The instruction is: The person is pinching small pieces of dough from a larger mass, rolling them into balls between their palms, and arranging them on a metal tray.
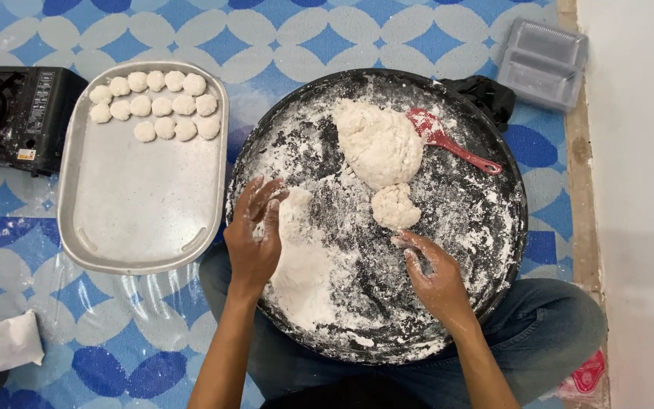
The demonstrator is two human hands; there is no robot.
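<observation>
A small lump of dough (395, 206) lies on the floured black round tray (493, 227), just below the big dough mass (378, 142) and apart from it by only a thin gap. The right hand (434, 271) rests palm down just under that lump, fingers loosely spread and dusted white, fingertips near the lump but not gripping it. The left hand (255, 235) lies at the tray's left edge beside a heap of loose flour (303, 261), fingers together and slightly curled, holding nothing. A red spatula (452, 140) leans against the right side of the big mass. To do this well, the palms likely want a light coat of flour so the sticky lump does not cling, and the piece should probably match the others in bulk before it is rounded with gentle, even pressure. Left of the black tray sits a grey metal tray (141, 212) with rolled dough balls (157, 102) in three short rows at its far end. Farther out are a black portable stove (20, 113), a clear plastic container (543, 60) and a patterned blue mat (77, 333).
</observation>
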